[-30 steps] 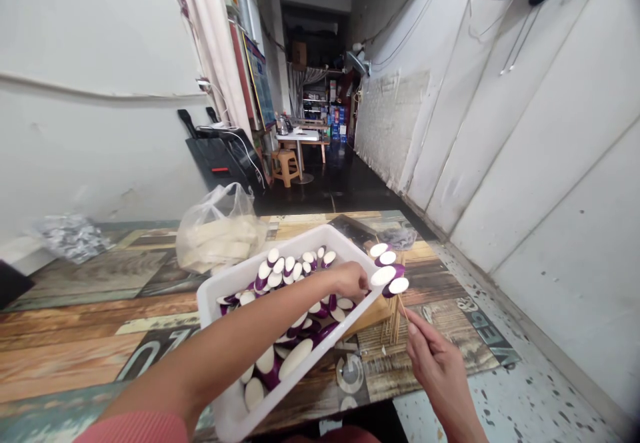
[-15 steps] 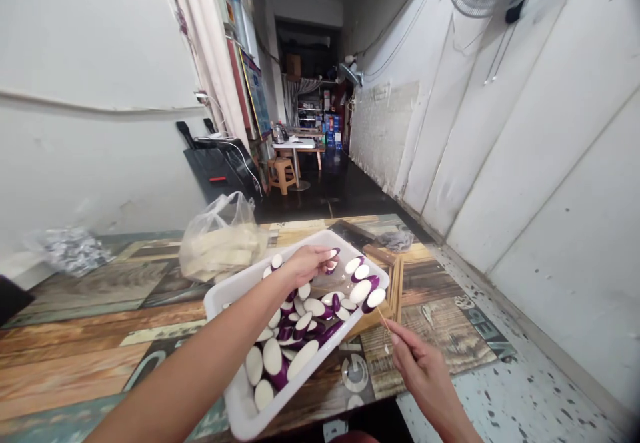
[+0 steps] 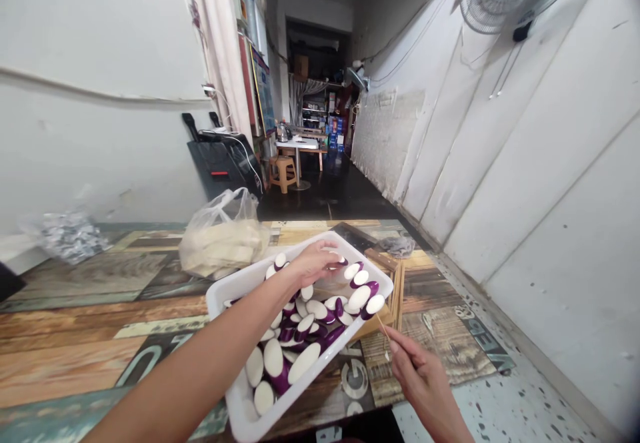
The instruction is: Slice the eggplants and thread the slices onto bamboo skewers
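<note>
My right hand [image 3: 417,366] pinches the lower end of a thin wooden skewer [image 3: 384,326]. At its far end, over the tray's right side, several eggplant slices [image 3: 360,296] sit in a row, white-faced with purple skin. My left hand [image 3: 316,264] reaches across the white plastic tray [image 3: 285,399], fingers curved round a small eggplant slice [image 3: 342,260] just beyond that row. The thumb's grip and the skewer's tip are partly hidden. Loose eggplant pieces [image 3: 273,357], cut slantwise, fill much of the tray below my left forearm.
A clear plastic bag of pale pieces [image 3: 223,243] stands behind the tray. Wooden skewers [image 3: 397,289] lie to its right, near a crumpled grey plastic bag [image 3: 399,246]. A bag of silvery bits [image 3: 73,236] sits at far left. The patterned table [image 3: 165,283] ends before a pale wall.
My left hand's fingers have straightened somewhat and shifted slightly over the slice. The right hand keeps its pinch on the skewer. The whole view has shifted a little.
</note>
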`<action>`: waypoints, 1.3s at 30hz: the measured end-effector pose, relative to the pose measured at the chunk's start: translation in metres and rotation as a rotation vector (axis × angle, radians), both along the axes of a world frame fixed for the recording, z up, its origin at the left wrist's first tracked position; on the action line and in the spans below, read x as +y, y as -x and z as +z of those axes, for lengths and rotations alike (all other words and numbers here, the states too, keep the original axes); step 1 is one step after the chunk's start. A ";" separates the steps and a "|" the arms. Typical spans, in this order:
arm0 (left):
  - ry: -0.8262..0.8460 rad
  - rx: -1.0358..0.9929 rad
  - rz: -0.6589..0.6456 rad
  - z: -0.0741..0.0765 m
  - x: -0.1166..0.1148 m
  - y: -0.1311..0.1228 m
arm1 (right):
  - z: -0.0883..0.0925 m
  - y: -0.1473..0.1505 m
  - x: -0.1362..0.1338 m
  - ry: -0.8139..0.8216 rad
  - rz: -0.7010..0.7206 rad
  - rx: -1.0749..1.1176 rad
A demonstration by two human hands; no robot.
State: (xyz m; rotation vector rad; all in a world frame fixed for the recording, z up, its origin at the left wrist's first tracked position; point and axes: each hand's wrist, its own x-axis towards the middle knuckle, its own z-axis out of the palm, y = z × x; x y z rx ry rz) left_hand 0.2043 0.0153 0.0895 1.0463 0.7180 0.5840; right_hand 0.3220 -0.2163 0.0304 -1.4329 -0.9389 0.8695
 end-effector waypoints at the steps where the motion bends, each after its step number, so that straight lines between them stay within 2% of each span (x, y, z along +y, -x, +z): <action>1: 0.005 -0.014 0.004 -0.001 0.001 0.000 | 0.001 0.000 0.000 0.000 0.004 -0.001; 6: -0.036 -0.024 0.021 -0.004 0.004 -0.002 | 0.002 0.000 -0.002 0.010 0.017 0.000; 14: 0.008 -0.068 -0.107 -0.006 0.005 0.001 | -0.005 0.000 -0.001 -0.006 0.047 0.091; 20: 0.034 -0.102 0.027 -0.012 0.008 -0.004 | -0.001 0.002 0.001 -0.002 0.038 0.106; 26: 0.091 -0.028 -0.017 -0.006 0.004 -0.004 | -0.005 0.002 0.003 -0.016 0.021 0.124; 33: 0.151 -0.106 0.108 -0.006 0.006 -0.005 | -0.005 0.000 0.002 0.002 0.022 0.107; 39: 0.180 -0.101 0.093 -0.003 0.005 -0.005 | -0.002 0.002 0.003 -0.013 0.039 0.110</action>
